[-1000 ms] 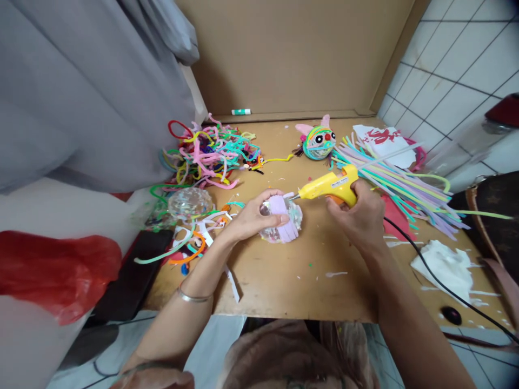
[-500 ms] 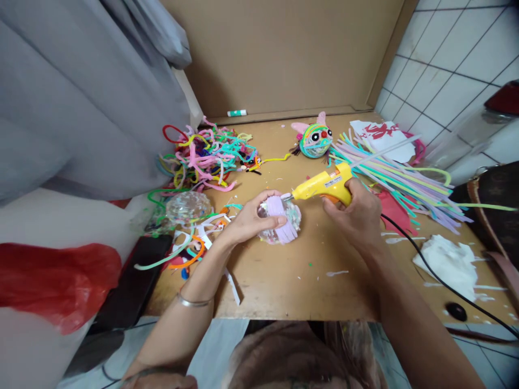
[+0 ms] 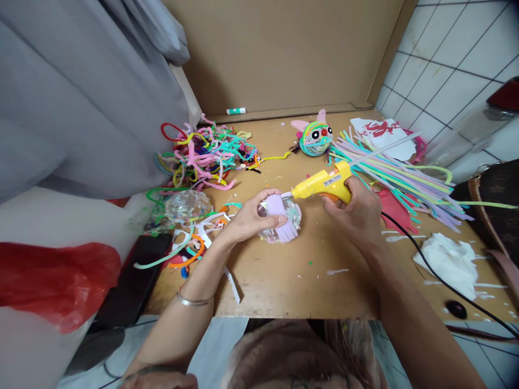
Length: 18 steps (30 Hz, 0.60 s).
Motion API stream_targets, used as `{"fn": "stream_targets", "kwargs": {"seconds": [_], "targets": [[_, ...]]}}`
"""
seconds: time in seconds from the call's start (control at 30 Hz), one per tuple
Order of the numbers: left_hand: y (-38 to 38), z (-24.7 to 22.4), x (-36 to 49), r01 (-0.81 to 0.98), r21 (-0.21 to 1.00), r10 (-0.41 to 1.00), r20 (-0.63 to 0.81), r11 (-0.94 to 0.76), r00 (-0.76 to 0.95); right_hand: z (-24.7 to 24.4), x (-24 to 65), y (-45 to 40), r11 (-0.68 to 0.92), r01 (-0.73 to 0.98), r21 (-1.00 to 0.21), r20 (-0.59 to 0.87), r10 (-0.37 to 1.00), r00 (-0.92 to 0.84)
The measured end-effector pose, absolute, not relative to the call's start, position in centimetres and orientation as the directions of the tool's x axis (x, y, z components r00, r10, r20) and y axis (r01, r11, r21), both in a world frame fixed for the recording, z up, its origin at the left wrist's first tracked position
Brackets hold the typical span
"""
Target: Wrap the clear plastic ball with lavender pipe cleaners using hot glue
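Observation:
My left hand [image 3: 254, 217] is closed around a clear round ball [image 3: 293, 215], its thumb pressing on a band of lilac pipe cleaners [image 3: 276, 207] laid side by side across it. A yellow hot glue gun [image 3: 320, 185] is gripped in my right hand [image 3: 357, 208], fingers wrapped about the handle near the orange trigger. The gun's metal nozzle points left and meets the ball's upper side at the edge of the lilac band. A clear glue stick [image 3: 385, 148] sticks out of the gun's back. The ball's underside is hidden.
Tangled pipe cleaners [image 3: 206, 154] lie at the back left, above another clear ball [image 3: 188, 206]. A decorated ball with eyes and pink ears [image 3: 316, 138] stands behind. Straight pipe cleaners [image 3: 409, 178] and a white tissue [image 3: 448, 265] lie right, with the gun's black cord [image 3: 421, 256] trailing past.
Almost nothing differs. The glue gun and my right hand have shifted very slightly left, with the nozzle still at the ball; my left hand keeps its hold.

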<state>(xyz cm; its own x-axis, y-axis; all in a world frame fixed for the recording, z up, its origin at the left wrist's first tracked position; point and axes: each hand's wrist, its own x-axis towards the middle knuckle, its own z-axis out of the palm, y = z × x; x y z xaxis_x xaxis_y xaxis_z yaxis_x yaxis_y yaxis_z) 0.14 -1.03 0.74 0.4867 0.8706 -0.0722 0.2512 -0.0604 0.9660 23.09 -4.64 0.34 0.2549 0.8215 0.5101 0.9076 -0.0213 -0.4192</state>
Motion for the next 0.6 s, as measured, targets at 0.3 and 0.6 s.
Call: {"fn": "stream_targets", "kwargs": {"seconds": [0.3, 0.6], "targets": [[-1.01, 0.72, 0.11, 0.257, 0.964, 0.868, -0.068, -0.071, 0.493, 0.32, 23.03, -4.57, -0.015, 0.911, -0.413, 0.518, 0.818, 0.249], [-1.11, 0.88, 0.12, 0.284, 0.955, 0.868, -0.065, -0.090, 0.493, 0.28, 23.18, -4.58, -0.021, 0.915, -0.402, 0.494, 0.837, 0.236]]}}
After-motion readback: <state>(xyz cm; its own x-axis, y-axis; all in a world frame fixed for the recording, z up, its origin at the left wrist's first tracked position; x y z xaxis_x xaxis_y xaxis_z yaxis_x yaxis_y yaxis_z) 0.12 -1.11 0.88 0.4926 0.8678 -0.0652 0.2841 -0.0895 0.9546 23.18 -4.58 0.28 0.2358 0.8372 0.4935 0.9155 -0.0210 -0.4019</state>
